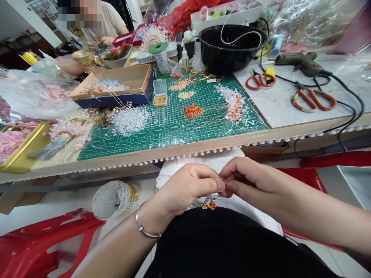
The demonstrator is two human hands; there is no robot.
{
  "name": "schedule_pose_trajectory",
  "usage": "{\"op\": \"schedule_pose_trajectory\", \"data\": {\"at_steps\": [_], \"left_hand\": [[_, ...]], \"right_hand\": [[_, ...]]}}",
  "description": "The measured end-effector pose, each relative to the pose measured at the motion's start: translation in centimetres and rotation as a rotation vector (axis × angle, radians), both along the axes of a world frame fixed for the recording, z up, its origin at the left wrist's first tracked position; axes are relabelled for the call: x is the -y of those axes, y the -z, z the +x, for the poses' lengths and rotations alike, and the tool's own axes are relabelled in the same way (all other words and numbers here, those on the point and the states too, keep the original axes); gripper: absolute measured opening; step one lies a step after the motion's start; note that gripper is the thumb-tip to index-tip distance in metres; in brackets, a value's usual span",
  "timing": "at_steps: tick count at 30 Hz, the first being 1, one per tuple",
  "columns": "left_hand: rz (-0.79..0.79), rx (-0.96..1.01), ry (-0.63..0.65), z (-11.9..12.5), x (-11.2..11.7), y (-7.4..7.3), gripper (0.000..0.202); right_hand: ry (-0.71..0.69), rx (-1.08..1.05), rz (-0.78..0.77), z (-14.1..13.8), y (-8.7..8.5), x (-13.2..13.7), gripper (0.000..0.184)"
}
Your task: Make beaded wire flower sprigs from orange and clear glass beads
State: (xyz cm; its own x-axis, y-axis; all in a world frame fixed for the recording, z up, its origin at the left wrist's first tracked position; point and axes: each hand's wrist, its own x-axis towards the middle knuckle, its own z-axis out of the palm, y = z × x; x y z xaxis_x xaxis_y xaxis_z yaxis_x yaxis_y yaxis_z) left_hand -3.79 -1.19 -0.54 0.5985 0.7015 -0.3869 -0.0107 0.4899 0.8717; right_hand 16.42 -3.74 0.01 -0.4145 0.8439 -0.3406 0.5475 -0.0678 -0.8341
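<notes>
My left hand (pixel 199 185) and my right hand (pixel 239 179) meet above my lap, fingertips pinched together. A small beaded piece (pixel 209 203) with clear and orange beads hangs just under the left fingers. Its upper part is hidden between the fingertips of both hands. On the green cutting mat (pixel 162 135) in front lie a heap of clear beads (pixel 130 120), a small pile of orange beads (pixel 193 111) and a bundle of beaded wires (pixel 233 102) with clear and orange beads. A small clear box (pixel 160 100) of gold beads stands open behind them.
Two pairs of orange-handled pliers or scissors (pixel 313 99) and a glue gun (pixel 301 61) with its cord lie at right. A black basin (pixel 232 48), a box (pixel 113 87) and a wire spool (pixel 162 58) stand behind. A white bucket (pixel 111 200) is below the table edge. Another person (pixel 113 19) sits opposite.
</notes>
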Motion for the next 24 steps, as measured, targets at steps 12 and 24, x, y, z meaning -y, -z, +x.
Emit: {"op": "schedule_pose_trajectory", "data": {"at_steps": [12,24], "left_hand": [[-0.115,-0.065,0.055,0.1,0.1,0.1,0.03],[-0.258,0.014,-0.213,-2.4,0.2,1.2,0.025]], "right_hand": [[-0.01,0.143,0.267,0.3,-0.9,-0.1,0.022],[0.457,-0.261,0.009,3.8,2.0,-2.5,0.022]]}}
